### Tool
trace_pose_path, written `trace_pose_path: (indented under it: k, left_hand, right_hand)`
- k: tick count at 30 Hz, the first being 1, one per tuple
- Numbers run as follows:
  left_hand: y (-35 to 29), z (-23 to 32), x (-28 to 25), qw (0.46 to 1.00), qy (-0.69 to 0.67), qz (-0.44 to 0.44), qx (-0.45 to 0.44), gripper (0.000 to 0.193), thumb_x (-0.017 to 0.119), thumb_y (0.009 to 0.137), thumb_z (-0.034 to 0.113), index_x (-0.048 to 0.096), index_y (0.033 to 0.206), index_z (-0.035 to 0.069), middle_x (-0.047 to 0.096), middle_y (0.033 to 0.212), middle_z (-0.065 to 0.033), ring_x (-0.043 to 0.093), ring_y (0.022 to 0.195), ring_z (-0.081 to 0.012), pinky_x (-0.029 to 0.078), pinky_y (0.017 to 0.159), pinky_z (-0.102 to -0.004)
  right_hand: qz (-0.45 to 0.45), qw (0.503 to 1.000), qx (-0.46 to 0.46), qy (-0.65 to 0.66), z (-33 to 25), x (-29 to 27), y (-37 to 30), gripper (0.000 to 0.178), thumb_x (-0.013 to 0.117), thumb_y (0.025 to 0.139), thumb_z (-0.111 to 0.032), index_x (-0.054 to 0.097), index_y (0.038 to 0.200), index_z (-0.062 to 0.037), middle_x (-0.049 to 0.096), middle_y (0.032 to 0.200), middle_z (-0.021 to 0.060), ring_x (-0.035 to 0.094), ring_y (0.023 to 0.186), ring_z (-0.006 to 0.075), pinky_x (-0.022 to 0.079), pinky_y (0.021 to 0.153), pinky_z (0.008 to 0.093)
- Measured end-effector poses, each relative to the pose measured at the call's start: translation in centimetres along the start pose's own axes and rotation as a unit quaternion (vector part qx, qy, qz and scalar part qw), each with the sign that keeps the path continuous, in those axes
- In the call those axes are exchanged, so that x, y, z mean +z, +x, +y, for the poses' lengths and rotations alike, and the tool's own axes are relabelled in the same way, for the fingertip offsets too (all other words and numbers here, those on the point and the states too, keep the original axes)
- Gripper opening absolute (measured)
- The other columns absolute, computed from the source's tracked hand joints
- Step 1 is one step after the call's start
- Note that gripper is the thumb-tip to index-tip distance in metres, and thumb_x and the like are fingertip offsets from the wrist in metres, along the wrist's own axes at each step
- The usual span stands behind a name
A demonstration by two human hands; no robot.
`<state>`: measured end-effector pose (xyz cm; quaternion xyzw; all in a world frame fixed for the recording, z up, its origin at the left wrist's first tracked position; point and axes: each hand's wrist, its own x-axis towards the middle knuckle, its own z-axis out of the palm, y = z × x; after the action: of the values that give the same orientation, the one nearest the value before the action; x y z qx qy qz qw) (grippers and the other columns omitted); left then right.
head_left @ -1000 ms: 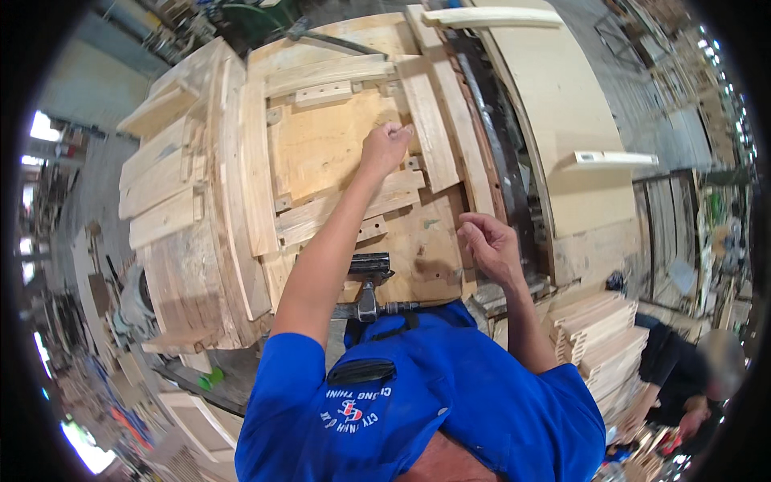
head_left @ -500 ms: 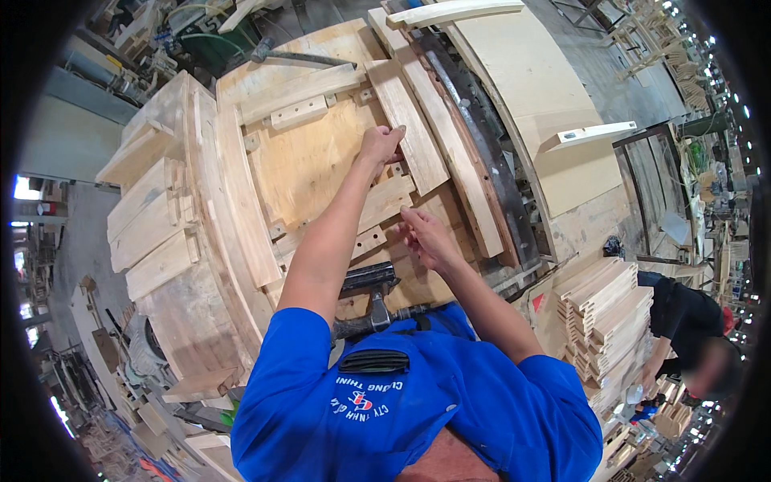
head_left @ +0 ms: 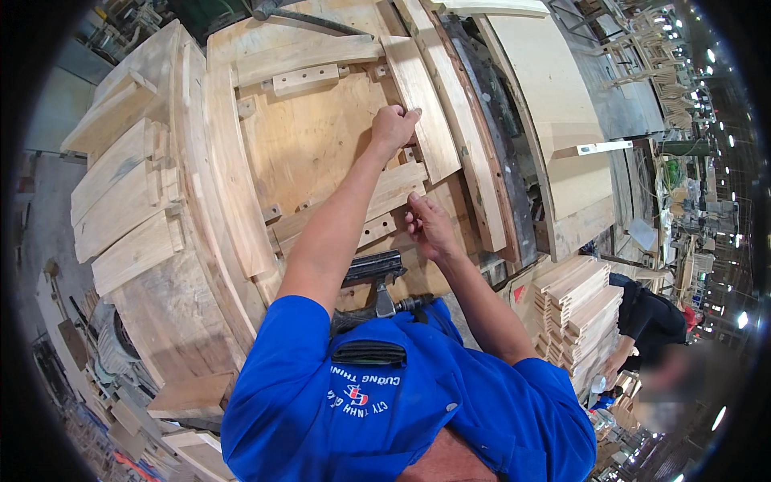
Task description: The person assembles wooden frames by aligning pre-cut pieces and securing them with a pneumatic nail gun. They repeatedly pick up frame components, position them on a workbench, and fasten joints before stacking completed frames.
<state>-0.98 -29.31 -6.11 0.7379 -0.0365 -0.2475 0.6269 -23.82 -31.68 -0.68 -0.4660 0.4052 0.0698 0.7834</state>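
Note:
A rectangular frame of pale wood lies on a plywood sheet in front of me. My left hand [head_left: 393,128] is closed at the inner edge of its right-hand board [head_left: 427,120], thumb on top. The near rail [head_left: 393,193] meets that board close to its lower end. Beside the near rail's right end is my right hand [head_left: 432,228], fingers curled and thumb against the fingertips; whatever they hold, if anything, is too small to make out. A black nail gun [head_left: 377,277] lies between my forearms, close to my body.
A small drilled block [head_left: 305,80] sits inside the far rail. A hammer [head_left: 313,20] rests beyond it. Several boards [head_left: 120,197] lie to the left. At right are a dark metal bar [head_left: 498,136], stacked wooden parts [head_left: 574,309] and another person [head_left: 642,321] bending.
The whole view has shifted slightly. My left hand stays at the right-hand board, and my right hand is a little closer to the near rail's end.

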Motion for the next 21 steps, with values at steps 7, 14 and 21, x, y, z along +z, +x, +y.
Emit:
trace_pose_path:
  k: [7, 14, 21]
  left_hand:
    - [-1.8, 1.4, -0.5, 0.997, 0.069, 0.001, 0.027, 0.046, 0.074, 0.088, 0.042, 0.072, 0.081, -0.004, 0.072, 0.076, -0.0212, 0.071, 0.071, -0.0332, 0.055, 0.071, -0.0441]
    - [-1.9, 1.1, -1.1, 1.0, 0.01, -0.015, 0.024, 0.043, 0.075, 0.088, 0.039, 0.068, 0.08, -0.003, 0.07, 0.073, -0.0198, 0.068, 0.067, -0.0323, 0.053, 0.068, -0.0453]
    - [-1.7, 4.2, -6.8, 0.965, 0.224, 0.054, 0.125, 0.026, 0.074, 0.089, 0.022, 0.071, 0.107, 0.003, 0.074, 0.092, -0.0166, 0.072, 0.086, -0.0353, 0.057, 0.079, -0.0474]
  right_hand:
    - [0.068, 0.993, -0.001, -0.101, -0.1, -0.3, -0.4, 0.027, 0.071, 0.101, -0.035, 0.069, 0.093, -0.0094, 0.066, 0.071, -0.0007, 0.058, 0.056, 0.0088, 0.044, 0.051, 0.0256]
    - [0.109, 0.77, -0.419, -0.469, -11.3, 4.1, 2.0, 0.02, 0.074, 0.093, -0.019, 0.073, 0.099, 0.0004, 0.072, 0.09, 0.0167, 0.071, 0.081, 0.025, 0.056, 0.074, 0.0375]
    - [0.108, 0.549, -0.527, -0.64, -14.2, 6.0, 12.5, 0.062, 0.073, 0.086, -0.014, 0.05, 0.141, 0.0032, 0.053, 0.143, 0.0289, 0.05, 0.134, 0.0485, 0.041, 0.113, 0.0538]
